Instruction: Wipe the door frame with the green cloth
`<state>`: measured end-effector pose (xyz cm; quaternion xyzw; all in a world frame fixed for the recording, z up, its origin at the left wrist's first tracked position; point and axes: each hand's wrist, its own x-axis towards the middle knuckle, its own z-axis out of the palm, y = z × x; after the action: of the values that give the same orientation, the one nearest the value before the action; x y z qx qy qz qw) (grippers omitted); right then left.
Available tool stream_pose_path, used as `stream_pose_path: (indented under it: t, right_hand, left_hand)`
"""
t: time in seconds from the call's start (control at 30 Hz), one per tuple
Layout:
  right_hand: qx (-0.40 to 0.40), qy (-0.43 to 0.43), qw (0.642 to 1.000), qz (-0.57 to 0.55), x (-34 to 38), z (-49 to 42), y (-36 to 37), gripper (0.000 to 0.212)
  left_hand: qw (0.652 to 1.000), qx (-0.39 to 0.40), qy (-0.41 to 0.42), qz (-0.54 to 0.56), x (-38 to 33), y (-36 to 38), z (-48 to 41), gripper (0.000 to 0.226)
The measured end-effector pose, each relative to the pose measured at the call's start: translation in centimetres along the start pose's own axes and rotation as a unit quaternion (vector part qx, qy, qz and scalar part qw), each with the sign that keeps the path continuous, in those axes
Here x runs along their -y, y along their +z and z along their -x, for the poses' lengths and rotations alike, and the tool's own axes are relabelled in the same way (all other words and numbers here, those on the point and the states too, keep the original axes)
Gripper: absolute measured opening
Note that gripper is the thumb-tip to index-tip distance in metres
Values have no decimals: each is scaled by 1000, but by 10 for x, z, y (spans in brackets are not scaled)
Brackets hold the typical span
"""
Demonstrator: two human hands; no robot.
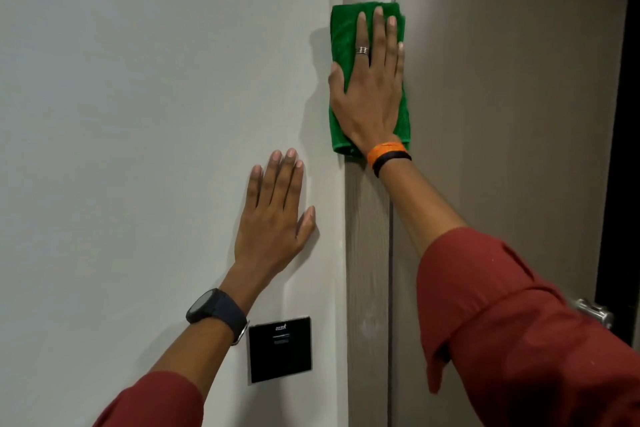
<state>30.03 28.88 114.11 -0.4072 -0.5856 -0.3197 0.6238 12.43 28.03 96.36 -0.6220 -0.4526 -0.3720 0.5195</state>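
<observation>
White wall (138,114) fills our view; nearest, red sleeves run off the bottom edge. Our left hand (273,218) rests flat and empty above a black panel (280,350). Farther up, our right hand (372,90) presses the green cloth (341,31) flat on the door frame (367,253), hiding its middle.

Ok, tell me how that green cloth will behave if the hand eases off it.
The green cloth looks soft and floppy, folded flat under the right hand; it would probably slide down the smooth door frame. Likely light, since one open palm pins it.
</observation>
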Motion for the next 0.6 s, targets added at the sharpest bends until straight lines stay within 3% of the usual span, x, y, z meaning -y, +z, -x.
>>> stream_pose_path:
  t: [0.2, 0.3, 0.4, 0.6]
  right_hand:
    - [25, -134, 989, -51, -27, 65, -5, 72]
    - [65, -151, 984, -67, -42, 143, -9, 75]
    - [80, -132, 987, -47, -48, 184, -9, 74]
    - [12, 0, 999, -47, -24, 106, -1, 71]
  left_hand:
    - [1000, -4, 7, 2, -5, 1, 5, 73]
    - [1000, 1, 6, 0, -6, -1, 6, 73]
    - [1000, 11, 9, -1, -6, -2, 7, 74]
    - [1000, 16, 9, 2, -10, 0, 11, 74]
